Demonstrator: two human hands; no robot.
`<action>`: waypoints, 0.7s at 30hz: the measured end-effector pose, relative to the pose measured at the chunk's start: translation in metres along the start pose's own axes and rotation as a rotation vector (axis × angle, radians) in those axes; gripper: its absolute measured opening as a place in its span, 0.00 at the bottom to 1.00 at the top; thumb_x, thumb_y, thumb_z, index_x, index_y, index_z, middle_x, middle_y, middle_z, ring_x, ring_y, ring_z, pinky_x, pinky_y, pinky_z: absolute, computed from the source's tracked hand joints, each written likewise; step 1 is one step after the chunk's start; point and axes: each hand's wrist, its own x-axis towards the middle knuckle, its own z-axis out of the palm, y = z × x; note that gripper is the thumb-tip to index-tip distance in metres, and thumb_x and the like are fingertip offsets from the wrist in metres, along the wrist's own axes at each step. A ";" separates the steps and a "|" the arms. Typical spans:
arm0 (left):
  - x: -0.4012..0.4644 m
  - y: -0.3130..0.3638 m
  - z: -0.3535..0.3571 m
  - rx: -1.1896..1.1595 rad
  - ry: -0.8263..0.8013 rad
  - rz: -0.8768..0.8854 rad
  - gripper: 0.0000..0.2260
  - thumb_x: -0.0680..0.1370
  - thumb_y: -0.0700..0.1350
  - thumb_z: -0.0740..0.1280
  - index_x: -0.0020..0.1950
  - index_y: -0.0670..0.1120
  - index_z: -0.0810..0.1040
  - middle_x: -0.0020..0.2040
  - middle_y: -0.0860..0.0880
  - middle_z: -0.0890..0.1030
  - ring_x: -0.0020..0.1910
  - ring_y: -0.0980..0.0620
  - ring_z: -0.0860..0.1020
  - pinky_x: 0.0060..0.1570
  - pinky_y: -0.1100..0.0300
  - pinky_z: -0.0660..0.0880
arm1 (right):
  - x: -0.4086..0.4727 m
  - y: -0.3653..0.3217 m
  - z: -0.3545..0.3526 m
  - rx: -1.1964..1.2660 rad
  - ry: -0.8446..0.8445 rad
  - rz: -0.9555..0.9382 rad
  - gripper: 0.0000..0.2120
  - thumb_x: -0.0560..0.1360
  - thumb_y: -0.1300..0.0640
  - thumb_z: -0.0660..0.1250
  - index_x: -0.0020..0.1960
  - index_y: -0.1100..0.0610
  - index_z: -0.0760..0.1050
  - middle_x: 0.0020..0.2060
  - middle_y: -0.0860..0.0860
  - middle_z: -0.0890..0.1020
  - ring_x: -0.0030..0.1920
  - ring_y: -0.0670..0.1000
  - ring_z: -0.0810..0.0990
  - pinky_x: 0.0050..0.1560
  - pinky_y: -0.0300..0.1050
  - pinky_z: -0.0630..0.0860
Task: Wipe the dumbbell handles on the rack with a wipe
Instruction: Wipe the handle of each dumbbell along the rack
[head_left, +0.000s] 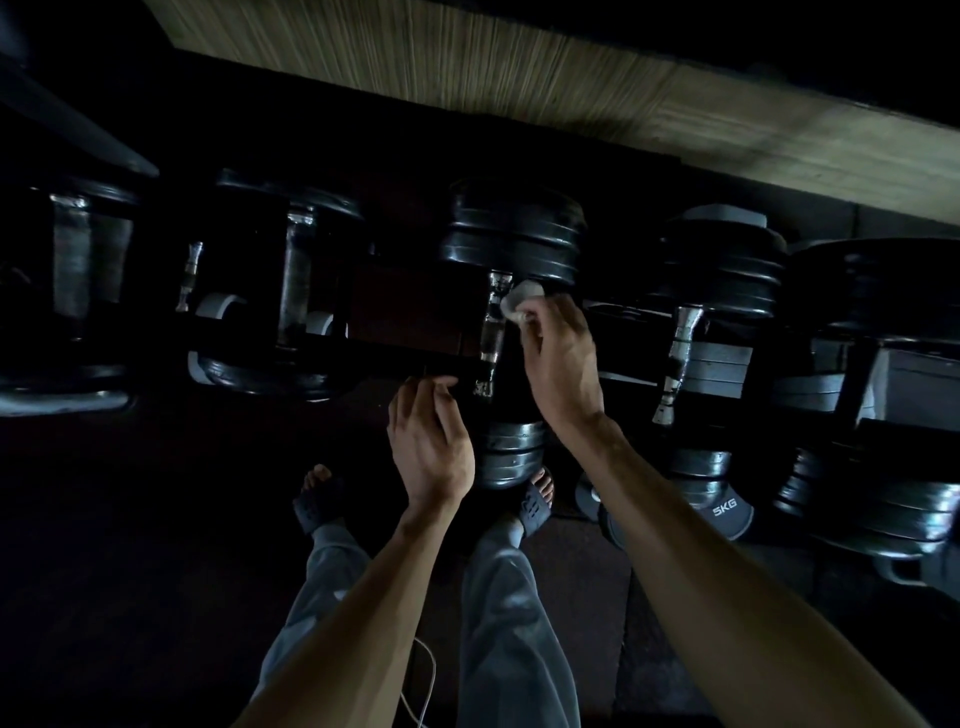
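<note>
Right hand (558, 358) pinches white wipe (519, 299) just beside chrome handle (492, 332) of centre dumbbell (511, 234) on rack (384, 358). Left hand (428, 441) loosely curled, holding nothing, near the rack's rail. Lower plate (724, 512) reads "5KG".

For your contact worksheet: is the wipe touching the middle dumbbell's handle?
Cannot tell. The head view shows the wipe right beside the handle, but darkness hides any gap.

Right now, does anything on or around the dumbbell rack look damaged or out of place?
Nothing clearly out of place. The right hand holds the wipe beside the middle dumbbell's handle. The next handle looks patchy, perhaps worn; the dim light hides more.
</note>
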 end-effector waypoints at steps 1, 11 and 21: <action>0.000 -0.001 0.000 0.002 -0.001 -0.002 0.17 0.79 0.46 0.51 0.51 0.46 0.80 0.47 0.51 0.81 0.51 0.51 0.76 0.57 0.50 0.72 | -0.006 0.004 0.005 -0.020 -0.076 0.008 0.04 0.79 0.63 0.67 0.53 0.63 0.78 0.53 0.58 0.79 0.50 0.54 0.78 0.45 0.44 0.77; 0.000 0.001 -0.001 -0.022 0.000 -0.016 0.18 0.80 0.48 0.50 0.51 0.47 0.80 0.48 0.52 0.81 0.51 0.52 0.76 0.56 0.49 0.73 | 0.001 0.007 0.004 0.152 -0.203 0.178 0.08 0.81 0.58 0.66 0.46 0.61 0.75 0.41 0.50 0.79 0.36 0.39 0.74 0.34 0.27 0.70; 0.001 -0.002 0.001 -0.011 -0.012 -0.024 0.18 0.79 0.47 0.51 0.50 0.47 0.80 0.48 0.51 0.81 0.52 0.50 0.77 0.57 0.48 0.72 | -0.025 0.000 -0.003 0.154 -0.452 0.230 0.05 0.81 0.55 0.67 0.50 0.56 0.78 0.40 0.46 0.81 0.37 0.42 0.80 0.35 0.34 0.73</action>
